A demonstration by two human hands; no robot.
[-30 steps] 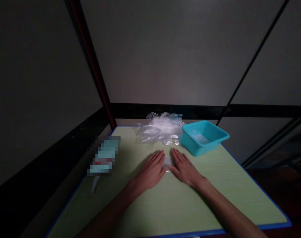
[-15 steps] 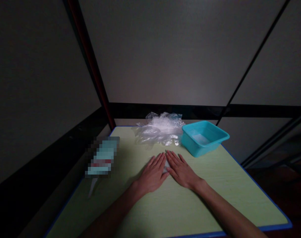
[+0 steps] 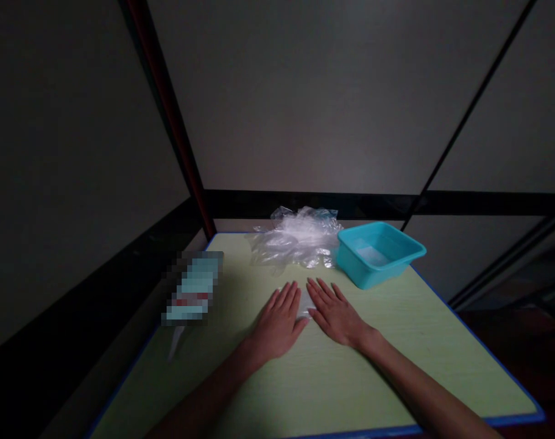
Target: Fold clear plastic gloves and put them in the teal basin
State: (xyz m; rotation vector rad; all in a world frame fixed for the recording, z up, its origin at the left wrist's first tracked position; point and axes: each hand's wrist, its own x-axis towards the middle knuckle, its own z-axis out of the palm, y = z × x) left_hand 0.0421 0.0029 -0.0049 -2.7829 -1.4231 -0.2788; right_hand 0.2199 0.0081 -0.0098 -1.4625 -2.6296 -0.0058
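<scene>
My left hand lies flat, palm down, with its fingers stretched out over the left side of a small whitish, see-through plastic piece. On the other side, my right hand rests flat too, its thumb and fingertips at the piece's right edge. A strip of the plastic shows between the two hands; the rest is hidden under them, so I cannot tell its full shape. Beyond my fingertips, a heap of crumpled clear plastic bags lies on the table.
A turquoise plastic basin stands at the back right, with something whitish on its bottom. At the left edge lies a blurred-out teal packet with a pale strip below it. The light green table has a blue rim, with walls behind and left.
My left hand has slid slightly left, so the gap between my hands is wider and more of the plastic piece shows. My right hand has hardly moved.
</scene>
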